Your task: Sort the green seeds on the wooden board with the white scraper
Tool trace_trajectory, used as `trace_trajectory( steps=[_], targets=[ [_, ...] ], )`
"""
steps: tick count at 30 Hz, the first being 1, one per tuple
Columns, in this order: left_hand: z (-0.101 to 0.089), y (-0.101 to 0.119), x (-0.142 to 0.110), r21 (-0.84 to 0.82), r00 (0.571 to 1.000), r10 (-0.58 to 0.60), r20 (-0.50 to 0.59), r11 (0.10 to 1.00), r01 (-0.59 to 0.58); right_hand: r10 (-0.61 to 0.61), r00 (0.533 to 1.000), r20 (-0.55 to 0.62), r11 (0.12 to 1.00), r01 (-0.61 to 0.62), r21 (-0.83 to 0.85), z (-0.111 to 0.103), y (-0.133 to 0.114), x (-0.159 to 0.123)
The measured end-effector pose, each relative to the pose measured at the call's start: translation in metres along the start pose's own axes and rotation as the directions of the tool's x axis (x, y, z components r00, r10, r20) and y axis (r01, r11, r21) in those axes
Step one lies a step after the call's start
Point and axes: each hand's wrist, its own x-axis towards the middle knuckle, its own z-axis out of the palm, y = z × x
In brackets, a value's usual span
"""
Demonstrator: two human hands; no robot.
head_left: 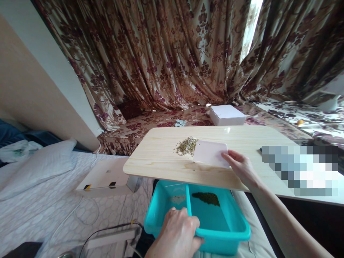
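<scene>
My right hand [239, 165] pinches the right edge of a thin white card [211, 153] with rounded corners. The card lies low over the wooden tabletop [150, 161], its left edge touching a loose pile of small mixed green and pale grains [186, 146]. My left hand [178, 231] is closed on the near rim of a turquoise divided tub [220, 234], below the table's front edge. In the tub's right compartment lies a patch of green grains [208, 198]; a thin scatter of pale grains [177, 198] shows in the left one. My left fingertips are partly hidden.
A blurred-out object [301, 170] lies on the table's right side. Behind the table stands a white box [228, 114] near the patterned curtains. Left of the tub, a flat white carton [107, 175] and cables lie on the bed [48, 193].
</scene>
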Motion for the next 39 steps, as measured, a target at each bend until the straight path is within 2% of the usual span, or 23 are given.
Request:
trace_trajectory(
  steps=[6, 10, 15, 18, 20, 22, 24, 26, 28, 32, 39],
  targets=[
    [-0.003, 0.002, -0.002, -0.009, 1.0, -0.013, 0.024, 1.0, 0.014, 0.027, 0.999, 0.029, 0.998, -0.026, -0.05, 0.003, -0.004, -0.004],
    [-0.005, 0.003, -0.002, -0.009, 0.999, -0.014, 0.032, 1.0, 0.015, 0.061, 0.992, 0.109, 0.998, -0.057, -0.037, 0.001, -0.01, -0.012],
    [-0.002, -0.002, 0.0, 0.014, 1.0, 0.003, -0.005, 1.0, -0.003, 0.116, 0.964, 0.241, 0.992, -0.125, 0.021, -0.005, -0.018, -0.023],
    [0.004, -0.012, 0.002, 0.021, 0.998, 0.01, -0.07, 1.0, -0.009, 0.158, 0.932, 0.326, 0.985, -0.172, 0.014, -0.01, -0.021, -0.028],
    [0.007, -0.02, 0.003, 0.032, 0.995, 0.023, -0.1, 0.999, -0.02, 0.163, 0.925, 0.343, 0.983, -0.18, 0.018, -0.013, -0.022, -0.028],
    [0.01, -0.025, 0.004, 0.043, 0.993, 0.025, -0.116, 0.999, -0.02, 0.127, 0.958, 0.258, 0.988, -0.145, 0.052, -0.015, -0.02, -0.024],
    [0.012, -0.027, 0.004, 0.047, 0.992, 0.023, -0.124, 0.999, -0.017, 0.072, 0.994, 0.085, 0.994, -0.078, 0.074, -0.016, -0.016, -0.016],
    [0.011, -0.027, 0.004, 0.047, 0.992, 0.017, -0.126, 0.999, -0.011, 0.034, 0.997, -0.072, 0.998, -0.03, 0.056, -0.016, -0.011, -0.006],
    [0.01, -0.025, 0.004, 0.045, 0.993, 0.01, -0.116, 0.999, -0.005, 0.019, 0.989, -0.147, 1.0, -0.016, 0.019, -0.015, -0.004, 0.004],
    [0.009, -0.023, 0.003, 0.041, 0.997, -0.004, -0.073, 0.999, 0.007, -0.006, 0.987, -0.159, 1.0, 0.004, -0.014, -0.01, 0.006, 0.018],
    [0.01, -0.024, 0.004, 0.041, 0.997, -0.003, -0.076, 0.999, 0.006, -0.024, 0.997, -0.073, 1.0, 0.022, -0.017, 0.001, 0.006, 0.021]
  ],
)
